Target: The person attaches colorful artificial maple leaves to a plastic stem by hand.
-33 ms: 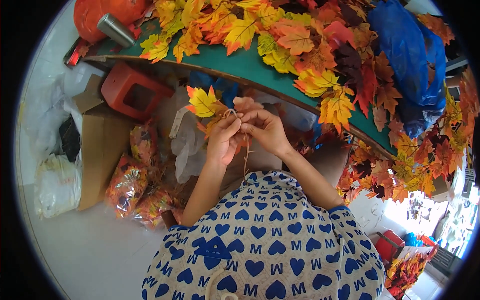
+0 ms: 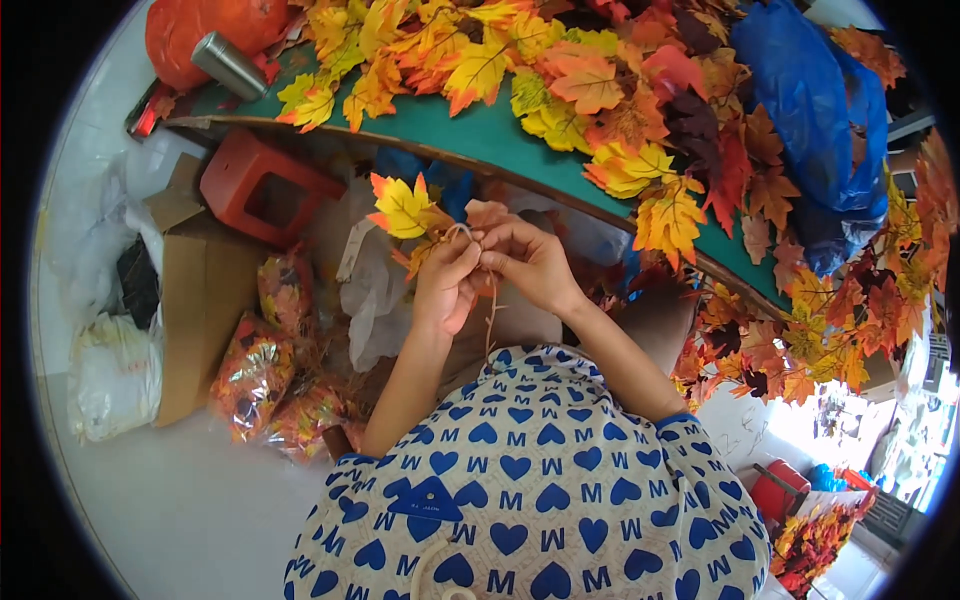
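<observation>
My left hand [image 2: 446, 285] and my right hand [image 2: 537, 268] meet in front of me, below the table edge, with the fingertips pinched together. Between them they grip a thin brown stem [image 2: 491, 318], whose loose end hangs toward my lap with small side nubs. A pale loop [image 2: 459, 229] curves over the left fingertips. Beyond the left hand, a yellow artificial maple leaf [image 2: 403, 207] with red-orange tips stands out, and a faded pinkish leaf [image 2: 487, 212] shows behind the fingers. The exact point where the fingertips press is hidden.
Artificial autumn leaves [image 2: 585, 80] cover much of the green table [image 2: 450, 128]. A metal flask [image 2: 229, 66] lies at its left, a blue plastic bag [image 2: 815, 120] at its right. Left of me are a red stool [image 2: 235, 185], a cardboard box [image 2: 200, 310] and bagged leaves [image 2: 252, 370].
</observation>
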Demonstrator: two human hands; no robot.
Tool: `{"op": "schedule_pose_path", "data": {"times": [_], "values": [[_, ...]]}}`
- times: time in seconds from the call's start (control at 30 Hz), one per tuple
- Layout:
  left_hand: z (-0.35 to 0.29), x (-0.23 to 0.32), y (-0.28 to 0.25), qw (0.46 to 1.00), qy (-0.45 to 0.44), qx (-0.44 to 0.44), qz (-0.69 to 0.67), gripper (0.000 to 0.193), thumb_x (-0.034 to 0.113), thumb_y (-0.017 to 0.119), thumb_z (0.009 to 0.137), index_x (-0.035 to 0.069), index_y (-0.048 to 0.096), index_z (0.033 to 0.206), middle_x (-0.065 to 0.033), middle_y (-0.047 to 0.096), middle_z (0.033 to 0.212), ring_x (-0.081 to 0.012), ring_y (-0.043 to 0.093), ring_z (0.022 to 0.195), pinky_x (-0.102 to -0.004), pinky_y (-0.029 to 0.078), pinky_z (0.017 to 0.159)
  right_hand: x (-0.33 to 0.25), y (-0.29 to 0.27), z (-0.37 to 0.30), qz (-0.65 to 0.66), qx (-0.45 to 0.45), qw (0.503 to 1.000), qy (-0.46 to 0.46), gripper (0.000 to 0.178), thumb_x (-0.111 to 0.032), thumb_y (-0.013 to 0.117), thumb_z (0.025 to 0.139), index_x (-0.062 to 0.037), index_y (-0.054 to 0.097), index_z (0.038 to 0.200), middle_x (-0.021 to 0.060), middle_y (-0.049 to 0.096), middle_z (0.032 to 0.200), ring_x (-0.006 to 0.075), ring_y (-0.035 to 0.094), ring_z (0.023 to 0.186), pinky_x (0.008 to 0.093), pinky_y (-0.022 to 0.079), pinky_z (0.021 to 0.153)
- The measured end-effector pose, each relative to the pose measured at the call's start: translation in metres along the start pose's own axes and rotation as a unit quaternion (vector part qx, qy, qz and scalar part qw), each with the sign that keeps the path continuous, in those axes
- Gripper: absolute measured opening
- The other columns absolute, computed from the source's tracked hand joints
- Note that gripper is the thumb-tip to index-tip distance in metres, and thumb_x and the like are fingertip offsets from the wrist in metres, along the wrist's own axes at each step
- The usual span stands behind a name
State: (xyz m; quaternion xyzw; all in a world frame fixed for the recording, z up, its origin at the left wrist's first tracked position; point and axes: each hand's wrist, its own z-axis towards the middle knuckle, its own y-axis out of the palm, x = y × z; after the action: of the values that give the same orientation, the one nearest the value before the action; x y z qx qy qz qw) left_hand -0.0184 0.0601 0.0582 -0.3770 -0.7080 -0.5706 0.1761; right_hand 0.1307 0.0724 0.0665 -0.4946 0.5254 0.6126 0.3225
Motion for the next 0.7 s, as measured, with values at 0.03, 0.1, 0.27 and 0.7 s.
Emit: {"op": "schedule_pose_path", "data": {"times": [0.03, 0.1, 0.27, 0.7], "values": [[0.0, -0.002, 0.001, 1.0, 0.009, 0.003, -0.015, 0.018, 0.01, 0.058, 0.088, 0.0, 0.06, 0.103, -0.0054, 0.062, 0.09, -0.0136, 0.06, 0.077, -0.0273, 0.052, 0.07, -0.007, -0.003, -0.001, -0.021, -0.03, 0.999, 0.028, 0.009, -0.001, 0.061, 0.085, 0.0015, 0.061, 0.093, 0.0013, 0.063, 0.079, 0.0072, 0.06, 0.073, 0.0207, 0.049, 0.062], [0.001, -0.009, 0.002, 0.999, 0.021, 0.021, -0.015, 0.015, 0.007, 0.056, 0.089, 0.001, 0.059, 0.103, -0.0038, 0.061, 0.088, -0.0128, 0.06, 0.077, -0.0256, 0.052, 0.068, -0.019, -0.01, 0.0, -0.083, -0.013, 0.996, -0.003, 0.01, -0.002, 0.061, 0.084, 0.0024, 0.063, 0.093, 0.006, 0.065, 0.077, 0.0102, 0.062, 0.07, 0.0233, 0.049, 0.062], [0.003, -0.018, 0.009, 0.997, 0.029, -0.045, -0.06, 0.01, 0.014, 0.051, 0.093, 0.008, 0.054, 0.101, 0.001, 0.054, 0.083, -0.0061, 0.049, 0.055, -0.0185, 0.043, 0.046, -0.091, -0.038, 0.009, -0.411, 0.057, 0.888, -0.199, 0.012, -0.007, 0.064, 0.077, -0.0011, 0.066, 0.087, 0.014, 0.066, 0.083, 0.0271, 0.064, 0.077, 0.0327, 0.051, 0.068], [0.0, -0.024, 0.017, 0.961, -0.124, -0.099, -0.227, 0.02, 0.015, 0.047, 0.095, 0.008, 0.054, 0.113, -0.0012, 0.049, 0.086, -0.0049, 0.041, 0.054, -0.0157, 0.04, 0.047, -0.162, -0.133, 0.089, -0.819, 0.132, 0.449, -0.333, 0.014, -0.006, 0.057, 0.073, -0.0058, 0.057, 0.087, 0.007, 0.053, 0.086, 0.0238, 0.059, 0.084, 0.0332, 0.052, 0.065]]}}
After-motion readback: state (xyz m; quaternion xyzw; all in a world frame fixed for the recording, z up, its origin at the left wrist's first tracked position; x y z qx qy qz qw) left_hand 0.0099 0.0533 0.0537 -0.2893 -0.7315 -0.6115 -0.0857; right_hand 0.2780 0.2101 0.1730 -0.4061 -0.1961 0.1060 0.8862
